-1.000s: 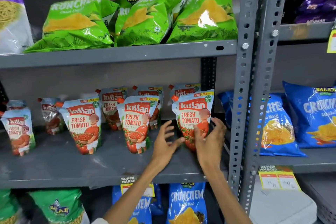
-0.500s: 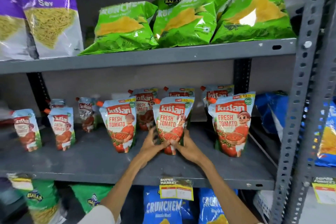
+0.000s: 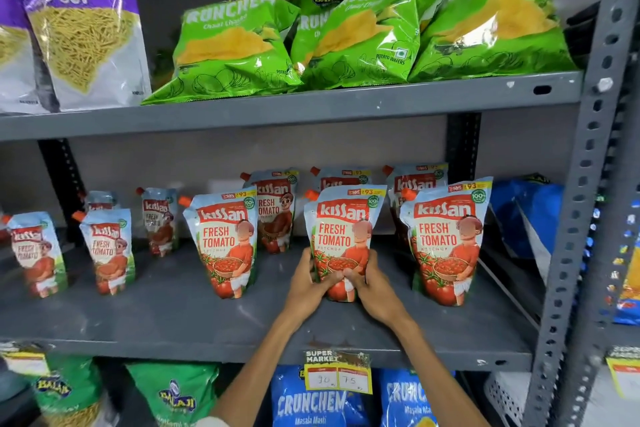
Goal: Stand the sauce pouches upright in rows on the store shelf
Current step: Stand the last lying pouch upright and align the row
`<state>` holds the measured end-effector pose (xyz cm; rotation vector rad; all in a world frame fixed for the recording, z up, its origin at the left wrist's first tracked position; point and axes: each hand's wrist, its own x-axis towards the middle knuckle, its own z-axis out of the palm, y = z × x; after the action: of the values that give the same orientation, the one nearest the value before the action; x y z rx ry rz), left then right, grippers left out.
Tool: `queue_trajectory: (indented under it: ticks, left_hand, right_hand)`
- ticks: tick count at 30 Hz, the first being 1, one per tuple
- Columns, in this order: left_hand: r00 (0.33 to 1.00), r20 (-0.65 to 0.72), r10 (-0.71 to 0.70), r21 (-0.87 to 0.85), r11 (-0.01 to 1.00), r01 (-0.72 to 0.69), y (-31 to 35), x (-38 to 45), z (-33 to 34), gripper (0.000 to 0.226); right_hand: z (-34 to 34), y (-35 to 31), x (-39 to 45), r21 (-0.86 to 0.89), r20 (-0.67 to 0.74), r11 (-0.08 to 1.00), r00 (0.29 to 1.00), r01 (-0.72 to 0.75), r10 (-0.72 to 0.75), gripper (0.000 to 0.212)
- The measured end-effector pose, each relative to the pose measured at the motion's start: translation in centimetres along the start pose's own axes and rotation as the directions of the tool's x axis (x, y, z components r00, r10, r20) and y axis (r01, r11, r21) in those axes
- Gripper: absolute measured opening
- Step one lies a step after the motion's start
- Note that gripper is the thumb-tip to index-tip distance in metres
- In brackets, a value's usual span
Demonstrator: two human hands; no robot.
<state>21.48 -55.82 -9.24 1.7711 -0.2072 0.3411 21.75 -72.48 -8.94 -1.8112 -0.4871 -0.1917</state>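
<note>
Several Kissan tomato ketchup pouches stand upright on the grey middle shelf (image 3: 173, 319). My left hand (image 3: 308, 282) and my right hand (image 3: 372, 288) both clasp the bottom of the middle front pouch (image 3: 343, 232), which stands upright. Another large pouch (image 3: 225, 239) stands to its left and one (image 3: 446, 243) to its right. Three more large pouches (image 3: 277, 208) stand in a row behind them. Smaller pouches (image 3: 107, 250) stand further left, in front and behind.
Green Crunchem chip bags (image 3: 363, 31) and purple sev bags (image 3: 79, 28) fill the shelf above. Blue chip bags (image 3: 311, 399) and green bags (image 3: 173, 395) sit below. A grey perforated upright (image 3: 585, 184) bounds the right side. A price tag (image 3: 337, 373) hangs on the shelf edge.
Both hands left the right front pouch, moved left and closed on the middle front pouch. The view has shifted left and closer.
</note>
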Motion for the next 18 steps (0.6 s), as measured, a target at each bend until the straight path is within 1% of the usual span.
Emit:
queue_trajectory:
  ticks: [3, 6, 8, 9, 11, 12, 13, 15, 16, 18]
  left_hand:
    - [1.0, -0.001, 0.004, -0.007, 1.0, -0.004, 0.0, -0.1, 0.0, 0.059]
    - [1.0, -0.01, 0.008, -0.009, 1.0, -0.008, 0.2, -0.3, 0.1, 0.057]
    - [1.0, -0.013, -0.001, -0.013, 1.0, 0.001, 0.7, -0.5, 0.2, 0.063]
    - [1.0, -0.016, -0.008, -0.022, 1.0, 0.008, 0.8, -0.8, 0.1, 0.072]
    - [1.0, -0.009, -0.014, -0.057, 0.998, 0.013, 0.9, -1.6, -0.4, 0.091]
    - [1.0, -0.008, -0.015, -0.071, 0.997, 0.014, 1.0, -2.1, -0.9, 0.096]
    - [1.0, -0.017, -0.013, -0.069, 0.998, 0.012, 0.9, -2.7, -1.6, 0.098]
    - [0.998, -0.059, 0.01, -0.035, 0.999, -0.012, 0.9, -3.8, -3.3, 0.093]
    - [0.996, -0.085, 0.036, -0.022, 0.999, -0.038, 1.1, -4.2, -4.5, 0.086]
    - [0.983, -0.151, 0.102, -0.016, 0.994, -0.105, 1.8, -4.9, -6.7, 0.068]
  right_hand:
    - [0.2, 0.4, 0.1, -0.019, -0.021, 1.0, 1.0, 0.002, -0.002, 0.033]
    - [0.2, 0.3, 0.0, -0.034, -0.03, 0.999, 0.999, -0.017, 0.016, 0.037]
    - [-0.1, 0.0, -0.2, -0.04, -0.044, 0.998, 0.998, -0.038, 0.036, 0.05]
    - [-0.1, -0.1, -0.5, -0.041, -0.057, 0.998, 0.998, -0.041, 0.038, 0.061]
    - [-0.3, -0.4, -1.4, -0.113, -0.154, 0.993, 0.988, -0.041, 0.023, 0.085]
    - [-0.3, -0.7, -2.0, -0.182, -0.237, 0.982, 0.971, -0.043, -0.002, 0.09]
    - [-0.1, -1.1, -2.5, -0.242, -0.33, 0.97, 0.943, -0.031, -0.052, 0.088]
    - [0.6, -1.9, -3.5, -0.302, -0.465, 0.953, 0.868, 0.032, -0.177, 0.066]
    - [1.3, -2.5, -3.7, -0.301, -0.49, 0.951, 0.844, 0.072, -0.219, 0.055]
    - [3.1, -3.8, -3.4, -0.25, -0.487, 0.961, 0.843, 0.117, -0.229, 0.041]
